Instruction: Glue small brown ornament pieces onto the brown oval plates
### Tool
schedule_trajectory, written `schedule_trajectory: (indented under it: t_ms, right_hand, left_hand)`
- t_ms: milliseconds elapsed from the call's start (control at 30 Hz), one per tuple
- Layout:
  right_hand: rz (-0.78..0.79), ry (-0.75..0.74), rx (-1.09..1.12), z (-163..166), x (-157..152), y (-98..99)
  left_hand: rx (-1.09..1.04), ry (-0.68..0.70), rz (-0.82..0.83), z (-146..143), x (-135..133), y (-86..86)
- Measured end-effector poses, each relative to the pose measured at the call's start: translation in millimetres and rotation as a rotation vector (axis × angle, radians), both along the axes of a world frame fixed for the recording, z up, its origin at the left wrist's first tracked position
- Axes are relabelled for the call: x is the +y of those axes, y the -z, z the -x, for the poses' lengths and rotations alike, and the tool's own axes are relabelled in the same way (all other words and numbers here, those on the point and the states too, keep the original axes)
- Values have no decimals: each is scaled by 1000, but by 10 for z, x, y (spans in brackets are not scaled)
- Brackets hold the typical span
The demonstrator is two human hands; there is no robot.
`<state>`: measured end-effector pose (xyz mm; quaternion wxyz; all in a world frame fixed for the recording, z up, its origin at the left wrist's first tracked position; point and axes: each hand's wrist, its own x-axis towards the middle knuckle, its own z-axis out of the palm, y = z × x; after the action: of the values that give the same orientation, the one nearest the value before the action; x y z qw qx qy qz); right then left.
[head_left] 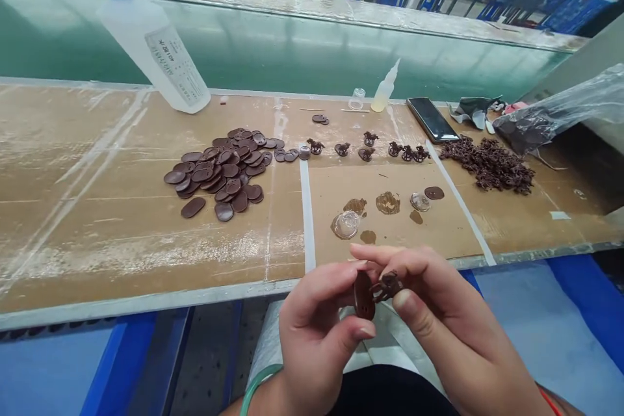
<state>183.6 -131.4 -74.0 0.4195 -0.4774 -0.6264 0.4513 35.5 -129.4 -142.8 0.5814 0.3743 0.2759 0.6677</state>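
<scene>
Between thumb and fingers, my left hand (322,325) grips a brown oval base (363,296) turned on its edge. Pinched in my right hand (439,312) is a small brown horse figurine (389,286), its legs against or very close to the face of the base; whether they are joined I cannot tell. Both hands are just in front of the table's near edge. Beyond them, a shallow clear dish (346,225) and a smaller clear dish (420,201) stand among wet brown spots. A single oval base (434,193) lies beside the smaller dish.
A heap of oval bases (229,169) lies left, a heap of horse figurines (492,166) right. Several mounted figurines (369,138) form a row between. Behind are a large labelled bottle (166,58), a small dropper bottle (384,91), a phone (431,119) and a plastic bag (550,110).
</scene>
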Motion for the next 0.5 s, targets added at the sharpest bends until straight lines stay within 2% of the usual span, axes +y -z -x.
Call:
schedule_trajectory:
  t_ms: [233, 500]
  right_hand:
    - [36, 15, 38, -4, -12, -4]
    - [9, 23, 7, -28, -8, 19]
  left_hand:
    - [58, -49, -4, -33, 5, 19]
    - [57, -59, 5, -64, -3, 14]
